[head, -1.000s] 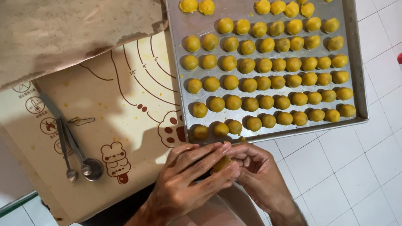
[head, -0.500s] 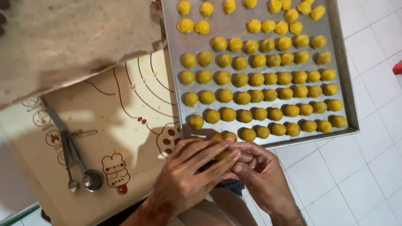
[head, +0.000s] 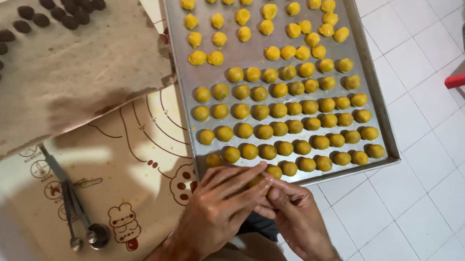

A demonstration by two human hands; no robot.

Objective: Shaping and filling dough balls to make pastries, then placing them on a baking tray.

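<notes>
Between both sets of fingers (head: pixel 246 186) sits a yellow dough ball (head: pixel 256 181), mostly hidden; left hand (head: pixel 218 209) cupped over it, right hand (head: pixel 296 212) pinching from below, both clenched on it; ball is round, no long axis; just beyond the fingertips lies the metal tray (head: pixel 179 96), its near row of yellow balls (head: pixel 304 165) almost touching; measuring spoons (head: pixel 82 231) well left on the printed mat (head: pixel 132 158).

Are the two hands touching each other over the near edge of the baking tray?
Touching. The head view shows the left hand fingers laid over the right hand fingertips, pinching a yellow dough ball at the baking tray edge.
</notes>
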